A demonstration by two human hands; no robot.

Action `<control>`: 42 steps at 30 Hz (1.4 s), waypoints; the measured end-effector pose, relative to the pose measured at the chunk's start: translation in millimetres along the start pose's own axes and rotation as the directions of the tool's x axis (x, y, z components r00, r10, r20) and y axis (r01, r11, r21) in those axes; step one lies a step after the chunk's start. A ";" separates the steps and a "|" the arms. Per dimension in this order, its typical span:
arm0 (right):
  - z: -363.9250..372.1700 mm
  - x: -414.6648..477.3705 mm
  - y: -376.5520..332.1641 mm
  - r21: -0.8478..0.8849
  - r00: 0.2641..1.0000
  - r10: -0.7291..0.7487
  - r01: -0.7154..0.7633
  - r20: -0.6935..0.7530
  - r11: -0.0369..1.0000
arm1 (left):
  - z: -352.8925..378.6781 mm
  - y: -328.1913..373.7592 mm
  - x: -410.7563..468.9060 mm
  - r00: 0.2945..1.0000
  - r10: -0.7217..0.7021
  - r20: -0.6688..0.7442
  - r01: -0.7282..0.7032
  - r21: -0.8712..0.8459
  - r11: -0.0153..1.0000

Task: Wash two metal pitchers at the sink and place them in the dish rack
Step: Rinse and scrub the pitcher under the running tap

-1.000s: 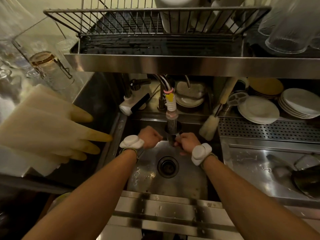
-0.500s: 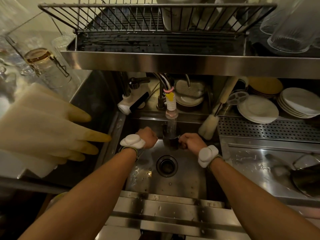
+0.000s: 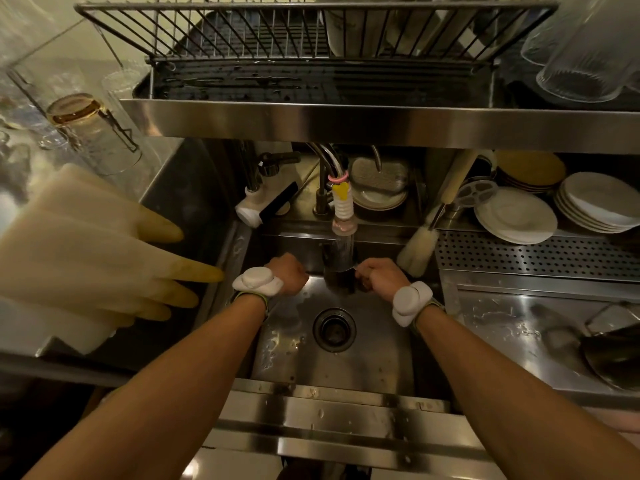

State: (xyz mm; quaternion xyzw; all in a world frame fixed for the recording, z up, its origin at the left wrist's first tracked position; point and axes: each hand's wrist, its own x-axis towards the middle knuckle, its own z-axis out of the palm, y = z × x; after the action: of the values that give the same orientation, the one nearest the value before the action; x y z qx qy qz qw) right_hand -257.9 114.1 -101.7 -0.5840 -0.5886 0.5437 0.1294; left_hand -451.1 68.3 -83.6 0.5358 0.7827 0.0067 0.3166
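Note:
A small dark metal pitcher (image 3: pixel 340 277) stands upright in the sink (image 3: pixel 346 362) under the running faucet (image 3: pixel 343 209). My right hand (image 3: pixel 378 276) grips it from the right side. Just left of the pitcher, with a small gap between them, my left hand (image 3: pixel 289 274) is curled into a fist and nothing shows in it. On the drainboard at the far right lies a dark metal vessel (image 3: pixel 613 358), partly cut off by the frame edge. The wire dish rack (image 3: pixel 311 5) sits on the steel shelf above the sink.
Pale rubber gloves (image 3: pixel 104 251) hang close at the left. A bottle brush (image 3: pixel 417 245) leans at the sink's right back corner. Stacked white plates (image 3: pixel 595 202) sit on the perforated shelf (image 3: pixel 540 256). Glasses (image 3: pixel 581 53) stand at the top right, and the drain (image 3: pixel 334 329) is mid-sink.
My hands have drawn apart: the left has come off the pitcher and the right has shifted slightly right. The pitcher stays under the water stream.

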 end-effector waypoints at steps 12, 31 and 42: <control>-21.4 -15.6 -10.5 -0.422 0.992 -0.106 0.067 -0.068 0.904 | -5.2 9.7 -19.0 0.999 0.026 -0.022 -0.026 0.001 1.000; -52.4 -62.5 -74.2 -0.907 0.964 -0.266 0.108 -0.004 0.407 | -33.0 38.0 -53.7 0.983 0.090 -0.159 -0.084 0.042 0.996; -47.5 -71.0 -96.8 -0.952 0.957 -0.291 0.092 0.003 0.292 | -37.1 31.5 -58.1 0.980 0.086 -0.177 -0.078 0.050 0.996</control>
State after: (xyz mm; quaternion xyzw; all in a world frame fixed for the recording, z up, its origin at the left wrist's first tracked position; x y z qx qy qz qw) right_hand -253.2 104.9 27.0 -0.5182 -0.8462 0.0262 -0.1212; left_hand -430.3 44.9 -14.6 0.5716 0.7852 0.0511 0.2326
